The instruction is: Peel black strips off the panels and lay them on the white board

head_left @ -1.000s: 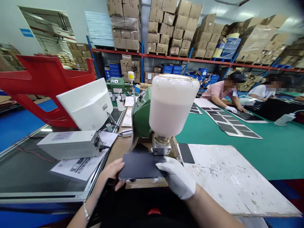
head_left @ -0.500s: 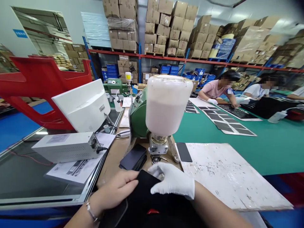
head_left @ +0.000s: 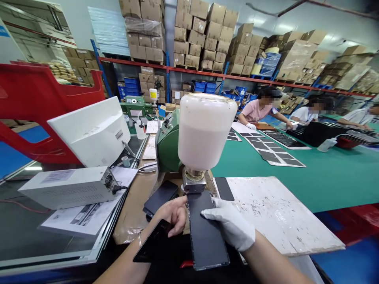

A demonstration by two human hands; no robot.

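Observation:
My right hand [head_left: 233, 223], in a white glove, grips the right edge of a dark rectangular panel [head_left: 205, 236], thumb on top. The panel's far end meets the metal head [head_left: 194, 183] of a green machine [head_left: 170, 146], beneath a large translucent bottle [head_left: 207, 134] partly filled with pale liquid. My bare left hand [head_left: 174, 215] has curled fingers, with its fingertips beside the panel's left edge. Another thin black panel [head_left: 152, 242] lies across the left palm and wrist, apparently held by the thumb. Stacked dark panels [head_left: 161, 197] rest left of the head.
On the right, a stained white board [head_left: 281, 213] bears one dark panel [head_left: 224, 188] at its corner. Beyond it, co-workers [head_left: 259, 106] sit at a green table [head_left: 251, 157] with laid-out dark pieces. At left stand a grey-white power box [head_left: 71, 187] and a monitor [head_left: 91, 132].
The dark panel has come up under the machine head, with the gloved hand now on its right edge. My left hand has turned palm-up with a black panel across it. The view shifted slightly.

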